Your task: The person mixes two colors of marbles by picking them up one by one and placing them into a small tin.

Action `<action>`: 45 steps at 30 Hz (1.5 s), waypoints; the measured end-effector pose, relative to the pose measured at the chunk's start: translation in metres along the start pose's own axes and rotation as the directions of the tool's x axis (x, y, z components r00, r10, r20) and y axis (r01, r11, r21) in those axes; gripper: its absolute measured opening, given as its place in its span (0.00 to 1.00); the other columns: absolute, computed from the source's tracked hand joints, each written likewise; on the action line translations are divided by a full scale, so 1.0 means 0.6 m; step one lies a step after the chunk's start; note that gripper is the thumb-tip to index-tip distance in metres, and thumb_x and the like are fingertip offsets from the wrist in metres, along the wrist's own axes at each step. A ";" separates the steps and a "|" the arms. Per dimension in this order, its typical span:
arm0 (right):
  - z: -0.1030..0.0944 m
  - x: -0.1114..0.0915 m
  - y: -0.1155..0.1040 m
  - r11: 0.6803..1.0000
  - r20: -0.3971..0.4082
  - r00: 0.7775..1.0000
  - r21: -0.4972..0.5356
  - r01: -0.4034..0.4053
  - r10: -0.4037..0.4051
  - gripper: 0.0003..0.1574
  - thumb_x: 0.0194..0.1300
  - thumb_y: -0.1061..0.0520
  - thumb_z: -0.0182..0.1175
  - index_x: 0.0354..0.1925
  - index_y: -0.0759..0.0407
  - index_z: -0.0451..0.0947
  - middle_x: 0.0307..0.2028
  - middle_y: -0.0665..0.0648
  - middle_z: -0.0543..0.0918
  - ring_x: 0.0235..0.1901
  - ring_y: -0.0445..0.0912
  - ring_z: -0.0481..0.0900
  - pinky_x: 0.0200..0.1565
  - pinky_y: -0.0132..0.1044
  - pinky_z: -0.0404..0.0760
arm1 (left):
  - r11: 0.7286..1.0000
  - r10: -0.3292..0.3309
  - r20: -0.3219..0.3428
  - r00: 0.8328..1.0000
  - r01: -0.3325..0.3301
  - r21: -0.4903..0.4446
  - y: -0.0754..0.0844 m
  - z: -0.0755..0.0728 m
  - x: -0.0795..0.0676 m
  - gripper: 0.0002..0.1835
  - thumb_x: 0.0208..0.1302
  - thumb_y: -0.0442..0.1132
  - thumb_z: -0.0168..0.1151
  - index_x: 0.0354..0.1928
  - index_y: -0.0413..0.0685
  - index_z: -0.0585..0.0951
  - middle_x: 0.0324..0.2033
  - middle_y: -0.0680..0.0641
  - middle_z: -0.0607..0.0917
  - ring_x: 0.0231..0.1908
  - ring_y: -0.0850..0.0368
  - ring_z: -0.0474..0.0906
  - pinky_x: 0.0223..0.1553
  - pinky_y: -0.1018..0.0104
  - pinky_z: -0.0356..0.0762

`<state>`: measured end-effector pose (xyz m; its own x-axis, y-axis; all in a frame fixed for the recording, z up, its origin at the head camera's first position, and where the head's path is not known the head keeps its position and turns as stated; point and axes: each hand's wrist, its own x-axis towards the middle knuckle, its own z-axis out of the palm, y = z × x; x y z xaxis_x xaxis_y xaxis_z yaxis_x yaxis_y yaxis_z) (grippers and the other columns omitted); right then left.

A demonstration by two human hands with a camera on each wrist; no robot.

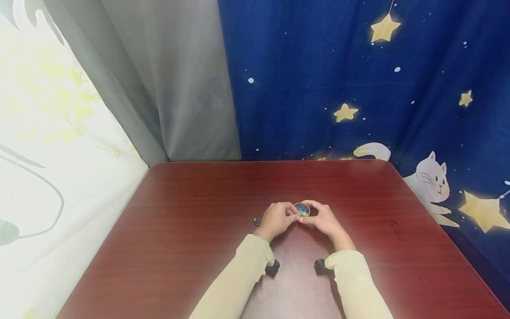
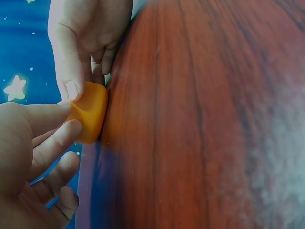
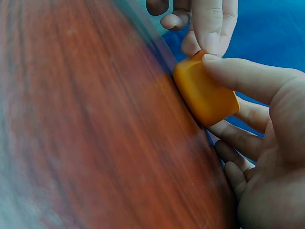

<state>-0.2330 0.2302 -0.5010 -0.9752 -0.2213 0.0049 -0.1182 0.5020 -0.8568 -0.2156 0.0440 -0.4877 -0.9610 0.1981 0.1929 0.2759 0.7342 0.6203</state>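
Note:
A small round orange dish [image 2: 93, 112] with a dark blue inside sits low at the table in front of me. Several tiny yellow-green and blue pieces [image 1: 303, 213] show inside it in the head view. My right hand [image 1: 326, 220] grips the dish from the right, thumb at its near rim and fingers round the far side. From the left, my left hand [image 1: 276, 219] pinches the rim with thumb and fingertips. Whether a tiny piece is also between those fingertips is hidden. In the right wrist view the dish's orange outer wall [image 3: 205, 93] is tilted towards the camera.
Small dark and yellow pieces [image 1: 256, 221] lie on the table just left of my left hand. The reddish-brown table [image 1: 199, 190] reaches back to grey and blue curtains [image 1: 299, 88]. A dark mark [image 1: 394, 226] shows on the tabletop to the right.

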 end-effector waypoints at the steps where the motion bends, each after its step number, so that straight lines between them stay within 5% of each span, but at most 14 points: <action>1: 0.000 0.000 -0.001 1.000 -0.002 1.000 0.001 -0.002 0.002 0.37 0.49 0.51 0.76 0.57 0.55 0.77 0.55 0.64 0.75 0.59 0.57 0.62 0.59 0.59 0.59 | 1.000 0.004 0.000 1.000 -0.004 0.003 -0.001 -0.001 0.000 0.07 0.56 0.47 0.72 0.35 0.57 0.85 0.23 0.63 0.82 0.26 0.70 0.75 0.29 0.69 0.72; 14: 0.005 0.002 0.003 0.999 -0.008 0.999 0.014 0.032 -0.032 0.33 0.50 0.56 0.75 0.55 0.56 0.78 0.51 0.60 0.79 0.55 0.56 0.70 0.57 0.56 0.63 | 1.000 0.014 -0.011 1.000 -0.014 0.003 -0.008 -0.032 -0.002 0.05 0.57 0.46 0.72 0.33 0.61 0.84 0.23 0.65 0.81 0.26 0.68 0.74 0.32 0.66 0.72; 45: 0.007 -0.004 0.000 1.000 -0.023 1.000 0.004 0.007 -0.007 0.36 0.49 0.56 0.76 0.57 0.57 0.77 0.53 0.61 0.78 0.56 0.57 0.70 0.58 0.58 0.64 | 0.995 0.019 -0.035 0.999 -0.016 0.097 -0.057 -0.082 -0.020 0.11 0.54 0.48 0.74 0.38 0.59 0.85 0.32 0.59 0.76 0.37 0.60 0.73 0.41 0.61 0.74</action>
<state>-0.2299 0.2270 -0.5031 -0.9784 -0.2054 0.0226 -0.1241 0.4970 -0.8588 -0.2128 -0.0158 -0.4737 -0.9543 0.1896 0.2308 0.2878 0.7904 0.5408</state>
